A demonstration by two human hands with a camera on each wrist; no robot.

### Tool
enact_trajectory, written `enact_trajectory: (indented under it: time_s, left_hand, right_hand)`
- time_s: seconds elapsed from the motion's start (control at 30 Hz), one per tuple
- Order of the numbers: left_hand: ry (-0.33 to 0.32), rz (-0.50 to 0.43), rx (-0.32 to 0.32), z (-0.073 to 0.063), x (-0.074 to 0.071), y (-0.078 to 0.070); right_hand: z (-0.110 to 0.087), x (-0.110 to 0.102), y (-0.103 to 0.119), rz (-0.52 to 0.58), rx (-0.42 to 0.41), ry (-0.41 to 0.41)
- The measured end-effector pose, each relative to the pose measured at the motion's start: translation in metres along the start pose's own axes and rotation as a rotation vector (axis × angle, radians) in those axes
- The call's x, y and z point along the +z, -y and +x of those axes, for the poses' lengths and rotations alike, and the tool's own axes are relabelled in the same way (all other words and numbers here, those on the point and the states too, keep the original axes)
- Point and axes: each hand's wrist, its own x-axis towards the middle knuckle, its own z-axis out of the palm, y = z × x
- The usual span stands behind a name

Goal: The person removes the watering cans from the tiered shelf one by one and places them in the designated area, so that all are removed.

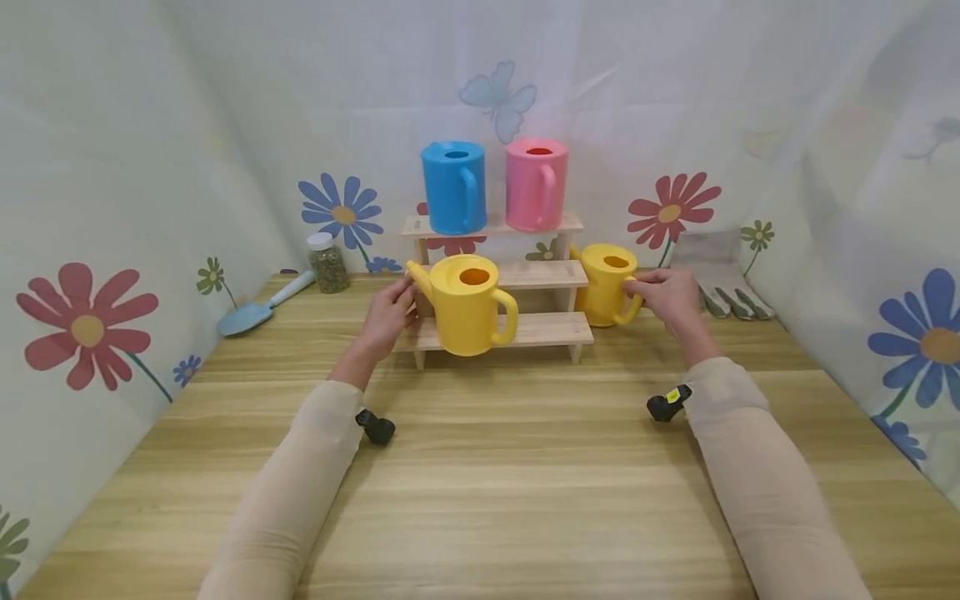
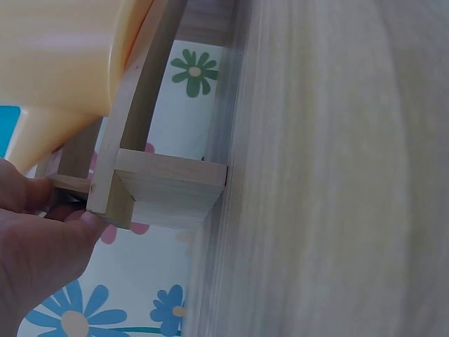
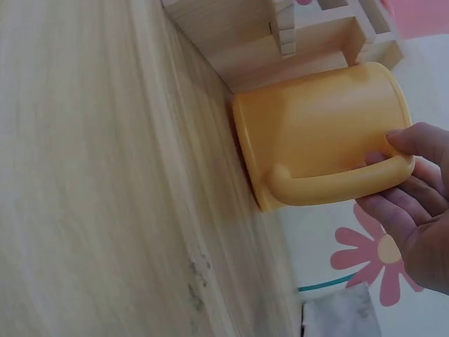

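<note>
A three-tier wooden stand [image 1: 525,331] is set at the back of the table. My left hand [image 1: 392,312] is at its left end, thumb and fingers pinching the end of a tier in the left wrist view. Right by that hand, a yellow watering can [image 1: 467,312] sits on the lowest tier, its spout pointing left. With my right hand [image 1: 670,296] I grip the handle of another yellow watering can [image 3: 323,126], which is upright on the table against the stand's right side. A blue watering can [image 1: 452,192] and a pink watering can [image 1: 534,187] occupy the top tier.
To the left lie a light blue hand trowel [image 1: 251,315] and a white-lidded jar [image 1: 327,265] of dried green bits. Grey-white gloves [image 1: 720,275] are at the back right. Flower-printed curtain [image 1: 247,125] surrounds the wooden table [image 1: 525,467].
</note>
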Motion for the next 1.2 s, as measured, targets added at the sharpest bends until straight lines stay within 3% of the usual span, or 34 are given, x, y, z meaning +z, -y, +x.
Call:
enact_trajectory:
  time_s: [0.7,1.2]
  left_hand:
    - [0.014,0.003,-0.007,-0.001,-0.001,-0.001]
    - [0.009,-0.019,-0.008,0.002,-0.002,0.003]
  right_hand:
    - [0.026,0.02,0.006,0.077,-0.044,0.044]
    - [0.028,0.026,0.005,-0.009,-0.033,0.014]
